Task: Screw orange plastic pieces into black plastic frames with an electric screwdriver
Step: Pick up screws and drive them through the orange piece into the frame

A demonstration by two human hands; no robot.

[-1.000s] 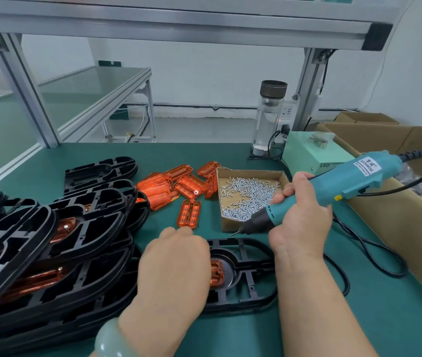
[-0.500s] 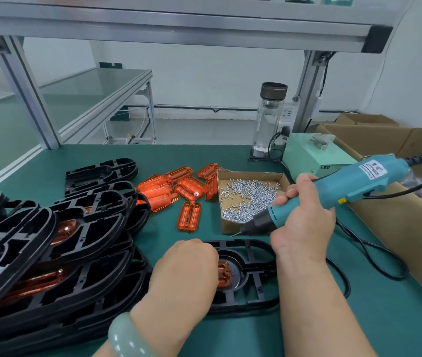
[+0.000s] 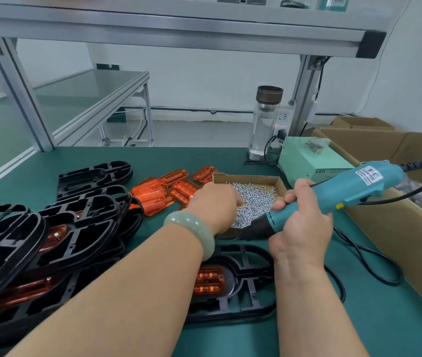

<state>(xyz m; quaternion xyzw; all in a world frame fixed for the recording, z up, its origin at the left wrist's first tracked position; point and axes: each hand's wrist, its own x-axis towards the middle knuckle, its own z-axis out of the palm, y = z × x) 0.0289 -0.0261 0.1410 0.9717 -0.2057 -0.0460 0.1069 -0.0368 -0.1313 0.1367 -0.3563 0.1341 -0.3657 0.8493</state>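
I work at a green matte bench (image 3: 359, 318) under an aluminium shelf frame (image 3: 179, 29), with a white wall behind and another green bench off to my left. A clear bottle (image 3: 265, 122) with a dark cap stands at the back beside a pale green power box (image 3: 307, 161); open cardboard cartons (image 3: 410, 202) line my right side.

A flat black frame (image 3: 246, 284), ribbed plastic with rounded ends, lies in front of me with a glossy see-through orange piece (image 3: 208, 279) seated in it. More black frames (image 3: 50, 240) are heaped on my left, and loose orange pieces (image 3: 158, 191) lie beyond them. A shallow cardboard tray (image 3: 246, 177) holds a pile of small shiny screws (image 3: 253, 199).

My right hand (image 3: 300, 228) is wrapped firmly around the teal screwdriver (image 3: 333, 194), its dark tip angled down-left above the frame, its black cord looping across the bench. My left hand (image 3: 215, 207), a pale green bangle (image 3: 194, 231) on the wrist, has left the frame it was pressing half a second ago and now reaches into the screws; my fingertips are hidden, so I cannot tell whether they pinch anything.
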